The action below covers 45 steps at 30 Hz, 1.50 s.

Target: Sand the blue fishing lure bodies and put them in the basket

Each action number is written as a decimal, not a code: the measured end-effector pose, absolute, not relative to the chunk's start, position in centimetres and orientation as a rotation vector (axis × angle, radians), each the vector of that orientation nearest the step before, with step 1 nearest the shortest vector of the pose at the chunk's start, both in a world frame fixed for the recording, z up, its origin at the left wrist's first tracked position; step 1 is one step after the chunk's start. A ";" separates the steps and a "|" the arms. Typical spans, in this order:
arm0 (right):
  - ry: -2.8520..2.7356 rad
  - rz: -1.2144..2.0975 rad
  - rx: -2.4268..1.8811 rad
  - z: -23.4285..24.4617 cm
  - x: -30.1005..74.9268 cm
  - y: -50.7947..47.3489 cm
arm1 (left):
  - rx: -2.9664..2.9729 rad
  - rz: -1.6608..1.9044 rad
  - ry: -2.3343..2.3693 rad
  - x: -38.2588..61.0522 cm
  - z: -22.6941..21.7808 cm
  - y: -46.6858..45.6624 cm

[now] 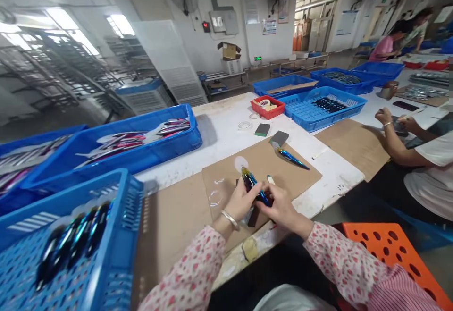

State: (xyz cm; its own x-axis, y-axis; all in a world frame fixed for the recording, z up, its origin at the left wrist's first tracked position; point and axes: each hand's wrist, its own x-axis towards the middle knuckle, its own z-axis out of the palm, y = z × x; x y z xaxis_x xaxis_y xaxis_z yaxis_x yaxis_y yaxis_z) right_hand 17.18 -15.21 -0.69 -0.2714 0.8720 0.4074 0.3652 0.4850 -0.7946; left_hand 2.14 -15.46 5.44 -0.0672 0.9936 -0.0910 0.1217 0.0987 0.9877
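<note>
A blue-and-black fishing lure (pixel 249 179) with a yellowish end and a clear round lip is in both my hands over the cardboard sheet (pixel 304 175). My left hand (pixel 242 202) grips its body, thumb along the side. The fingers of my right hand (pixel 281 205) are closed at its lower end. A pale-tipped object (pixel 271 179) shows just beyond my right fingers; its kind is unclear. Beneath my hands lies a dark block (pixel 252 217), partly hidden. Another blue lure (pixel 293 158) rests on the cardboard near a grey sanding block (pixel 279 138).
At left, a light-blue crate (pixel 122 226) holds several lures, with a darker blue bin (pixel 170 149) behind. A red basket (pixel 268 107) and blue crate (pixel 325 120) stand at the back. On the right, a co-worker's hands (pixel 384 116) work beside an orange perforated stool (pixel 392 249).
</note>
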 end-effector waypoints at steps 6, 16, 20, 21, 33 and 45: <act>-2.160 0.694 -0.829 0.9 17.0 -14.4 | 0.877 1.310 1.476 -0.5 3.6 -21.5; -2.711 0.475 -0.971 0.9 13.9 -9.7 | 1.446 0.966 1.852 -2.7 -1.4 -27.6; -2.539 0.599 -1.073 0.3 14.9 -9.0 | 1.597 0.910 1.940 -2.3 -2.7 -27.5; -2.468 0.614 -1.101 0.3 15.4 -8.7 | 1.629 0.891 1.947 -2.3 -3.0 -27.4; -2.506 0.704 -1.104 -0.4 16.0 -10.3 | 1.739 0.444 2.077 -0.3 -1.6 -25.1; -2.394 0.554 -1.271 0.3 13.1 -12.1 | 1.746 0.308 2.092 -0.2 -1.5 -24.8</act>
State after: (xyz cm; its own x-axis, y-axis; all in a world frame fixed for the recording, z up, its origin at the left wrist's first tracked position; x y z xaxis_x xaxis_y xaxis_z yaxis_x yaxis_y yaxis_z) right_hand 13.08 -12.11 0.30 -0.5231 0.8408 0.1392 0.6942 0.5151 -0.5027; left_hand -0.19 -24.80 -1.49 -0.1422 0.9769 -0.1597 0.8895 0.1969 0.4123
